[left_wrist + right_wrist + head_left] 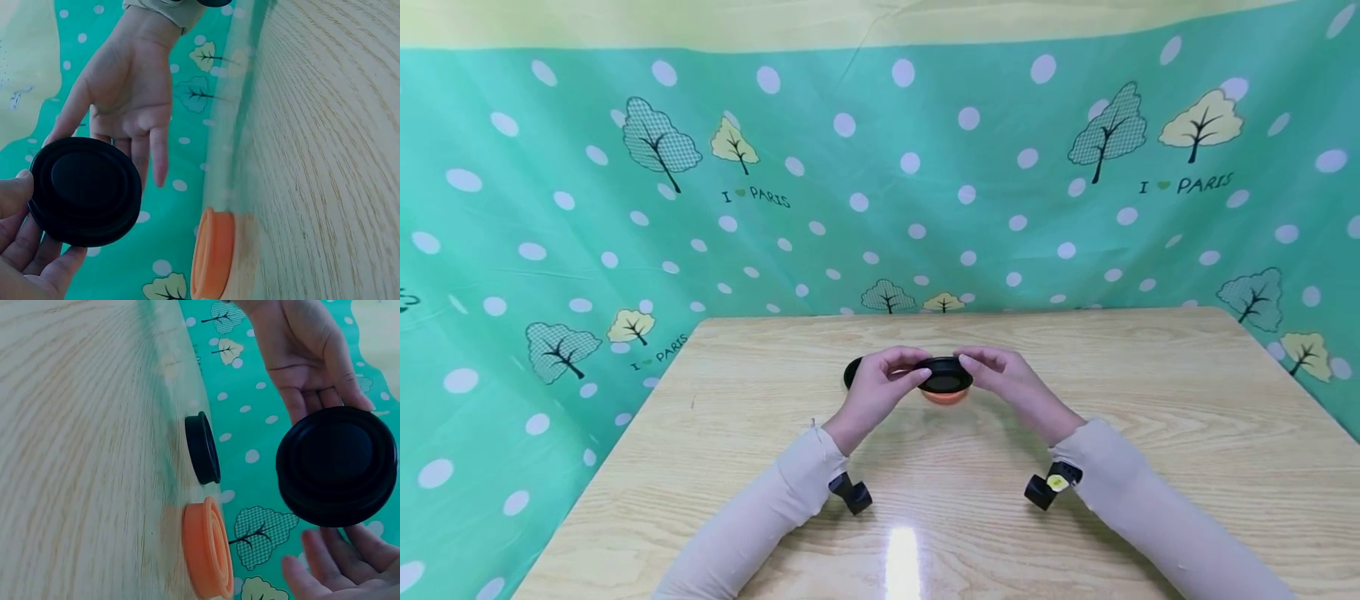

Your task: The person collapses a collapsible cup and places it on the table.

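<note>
A round black disc [945,377] with concentric ridges, like a collapsed silicone cup, is held up above the table between both hands. The left hand [883,385] pinches its left rim, thumb over the near face and fingers behind. At the opposite rim, the right hand [1003,379] holds the edge with thumb and fingertips, other fingers loosely extended; the disc partly hides them. Below and behind the disc, an orange ridged round piece [208,550] stands on the table, partly covered in the head view. A second black round piece [202,449] lies beside it, mostly behind the left hand.
The light wood-grain table [737,467] carries a bright light reflection near its front. A green dotted cloth [820,167] with printed trees hangs behind the table. Black wrist cameras [852,493] hang under both sleeves.
</note>
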`<move>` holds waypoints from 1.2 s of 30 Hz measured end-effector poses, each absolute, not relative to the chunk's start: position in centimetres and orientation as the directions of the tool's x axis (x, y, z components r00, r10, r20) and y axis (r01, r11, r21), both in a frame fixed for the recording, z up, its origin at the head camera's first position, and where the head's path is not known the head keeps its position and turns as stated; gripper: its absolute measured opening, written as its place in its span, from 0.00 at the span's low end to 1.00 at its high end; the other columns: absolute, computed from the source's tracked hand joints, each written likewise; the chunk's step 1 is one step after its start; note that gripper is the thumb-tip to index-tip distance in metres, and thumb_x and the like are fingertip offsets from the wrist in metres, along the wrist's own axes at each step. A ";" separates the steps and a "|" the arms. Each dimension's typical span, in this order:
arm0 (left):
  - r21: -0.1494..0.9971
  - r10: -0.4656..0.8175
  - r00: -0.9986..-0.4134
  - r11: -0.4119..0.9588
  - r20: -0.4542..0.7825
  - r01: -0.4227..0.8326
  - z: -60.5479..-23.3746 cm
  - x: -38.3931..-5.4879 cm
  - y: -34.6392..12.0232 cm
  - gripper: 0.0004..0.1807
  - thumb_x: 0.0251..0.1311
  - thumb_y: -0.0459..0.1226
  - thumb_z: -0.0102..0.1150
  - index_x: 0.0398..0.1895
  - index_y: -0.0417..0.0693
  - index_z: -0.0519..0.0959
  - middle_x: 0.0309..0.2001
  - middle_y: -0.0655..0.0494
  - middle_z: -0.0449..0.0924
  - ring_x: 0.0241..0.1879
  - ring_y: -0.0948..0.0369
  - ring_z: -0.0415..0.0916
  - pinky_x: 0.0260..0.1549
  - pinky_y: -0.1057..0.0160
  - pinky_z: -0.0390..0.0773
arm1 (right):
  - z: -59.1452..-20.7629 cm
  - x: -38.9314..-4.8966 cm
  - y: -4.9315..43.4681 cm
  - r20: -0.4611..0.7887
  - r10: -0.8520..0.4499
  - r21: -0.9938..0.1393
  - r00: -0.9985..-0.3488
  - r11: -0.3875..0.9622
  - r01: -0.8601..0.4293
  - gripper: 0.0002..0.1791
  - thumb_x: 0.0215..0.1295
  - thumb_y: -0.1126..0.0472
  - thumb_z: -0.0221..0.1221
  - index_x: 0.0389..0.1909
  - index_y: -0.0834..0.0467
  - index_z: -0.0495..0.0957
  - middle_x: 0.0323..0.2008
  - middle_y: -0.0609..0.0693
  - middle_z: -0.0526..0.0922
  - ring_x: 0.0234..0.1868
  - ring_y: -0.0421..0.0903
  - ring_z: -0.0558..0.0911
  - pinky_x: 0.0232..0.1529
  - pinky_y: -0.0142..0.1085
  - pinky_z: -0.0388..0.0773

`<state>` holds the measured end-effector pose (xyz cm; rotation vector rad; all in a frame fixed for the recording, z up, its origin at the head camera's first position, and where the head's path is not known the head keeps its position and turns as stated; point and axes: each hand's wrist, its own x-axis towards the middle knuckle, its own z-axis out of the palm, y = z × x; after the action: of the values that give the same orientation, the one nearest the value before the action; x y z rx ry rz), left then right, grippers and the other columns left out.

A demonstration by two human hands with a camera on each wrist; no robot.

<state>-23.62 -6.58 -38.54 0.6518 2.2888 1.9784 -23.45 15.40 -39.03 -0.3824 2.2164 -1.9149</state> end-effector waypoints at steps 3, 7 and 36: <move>0.952 0.343 -0.906 0.081 0.250 0.294 -38.6 -23.6 -6.6 0.14 0.59 0.34 0.62 0.48 0.38 0.79 0.46 0.46 0.81 0.46 0.58 0.79 0.47 0.64 0.78 | -38.9 -23.5 15.4 -0.015 -0.361 -0.995 -0.932 0.099 -0.022 0.33 0.72 0.48 0.49 0.62 0.73 0.64 0.61 0.67 0.69 0.59 0.52 0.73 0.61 0.49 0.68; 0.944 0.352 -0.894 0.069 0.279 0.322 -38.5 -23.5 -6.7 0.14 0.59 0.35 0.62 0.48 0.39 0.79 0.46 0.46 0.81 0.45 0.58 0.79 0.47 0.63 0.78 | -38.8 -23.5 15.3 -0.053 -0.407 -0.998 -0.912 0.059 0.032 0.37 0.72 0.46 0.47 0.61 0.79 0.61 0.57 0.69 0.72 0.49 0.43 0.80 0.59 0.48 0.70; 0.962 0.465 -0.867 0.108 0.176 0.253 -38.4 -24.2 -7.1 0.35 0.62 0.41 0.60 0.69 0.39 0.60 0.68 0.45 0.62 0.66 0.54 0.61 0.64 0.59 0.62 | -38.6 -22.5 14.7 0.312 -0.214 -0.946 -0.925 0.022 -0.324 0.34 0.58 0.64 0.65 0.65 0.65 0.64 0.61 0.61 0.71 0.60 0.43 0.73 0.57 0.27 0.69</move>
<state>-24.19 -7.08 -38.39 0.7240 2.2042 1.8548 -22.46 14.67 -38.55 -0.6088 2.3022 -2.1723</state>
